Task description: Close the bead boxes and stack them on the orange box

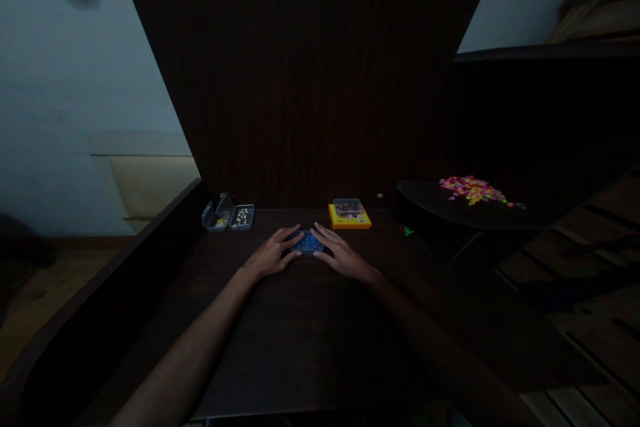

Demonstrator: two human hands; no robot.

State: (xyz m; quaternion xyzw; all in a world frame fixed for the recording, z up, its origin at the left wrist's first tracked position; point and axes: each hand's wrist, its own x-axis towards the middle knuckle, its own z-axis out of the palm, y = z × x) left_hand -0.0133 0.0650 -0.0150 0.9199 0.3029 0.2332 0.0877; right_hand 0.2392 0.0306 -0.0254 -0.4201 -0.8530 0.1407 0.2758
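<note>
A small blue patterned object (308, 243) lies flat on the dark wooden table (300, 333), in the middle towards the back. My left hand (273, 255) rests on the table at its left side, fingers stretched out and touching its edge. My right hand (340, 255) lies at its right side in the same way, fingers extended onto it. Both forearms reach forward across the table. The scene is very dim, so the object's details are hard to make out.
An open clear case (227, 216) with small pale pieces sits at the back left. A yellow box (349, 215) stands at the back right. A pile of colourful small pieces (473, 190) lies on a dark side shelf. A dark panel rises behind the table.
</note>
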